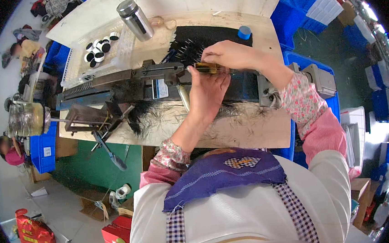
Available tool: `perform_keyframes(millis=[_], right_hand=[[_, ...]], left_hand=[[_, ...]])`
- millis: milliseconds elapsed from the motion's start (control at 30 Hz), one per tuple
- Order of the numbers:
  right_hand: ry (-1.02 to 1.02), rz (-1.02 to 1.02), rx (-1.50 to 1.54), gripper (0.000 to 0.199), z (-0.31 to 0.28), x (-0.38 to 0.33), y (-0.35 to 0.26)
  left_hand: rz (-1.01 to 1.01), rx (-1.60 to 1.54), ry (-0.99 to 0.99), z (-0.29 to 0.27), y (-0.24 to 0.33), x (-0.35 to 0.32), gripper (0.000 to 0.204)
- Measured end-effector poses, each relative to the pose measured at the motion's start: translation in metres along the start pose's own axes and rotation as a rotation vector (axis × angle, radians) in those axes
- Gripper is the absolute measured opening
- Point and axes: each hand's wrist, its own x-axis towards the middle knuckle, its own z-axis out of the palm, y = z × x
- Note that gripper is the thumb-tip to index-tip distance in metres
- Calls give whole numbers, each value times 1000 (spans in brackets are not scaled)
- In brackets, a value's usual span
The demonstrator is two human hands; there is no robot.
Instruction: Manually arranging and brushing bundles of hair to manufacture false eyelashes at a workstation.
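2 hands (208,93) grip a brass-coloured piece (206,68); steel flask (137,22), blue cap (244,32) beyond.

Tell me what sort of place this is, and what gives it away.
Probably a small factory workshop: a metal machine strewn with loose black fibres lies on a worktable, beside a tray of black-and-white pieces, with blue crates nearby.

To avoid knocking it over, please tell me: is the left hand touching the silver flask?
Apart: the head view shows a gap of tabletop between the left hand and the silver flask.
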Motion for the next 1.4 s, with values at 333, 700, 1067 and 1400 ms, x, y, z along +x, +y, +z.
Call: perform_keyframes(millis=[333,700,1067,1400], right_hand=[[541,-444,-526,32,54,-29,-23],[542,-350,-254,17,34,-12,-16],[560,-359,-571,15,28,-24,-11],[552,-354,-497,18,29,-8,-12]], left_hand=[[-60,-369,71,-5,24,-9,88],[99,-197,36,-5,21,-23,64],[71,-147,35,-3,31,-19,65],[70,-184,17,-3,33,-18,69]])
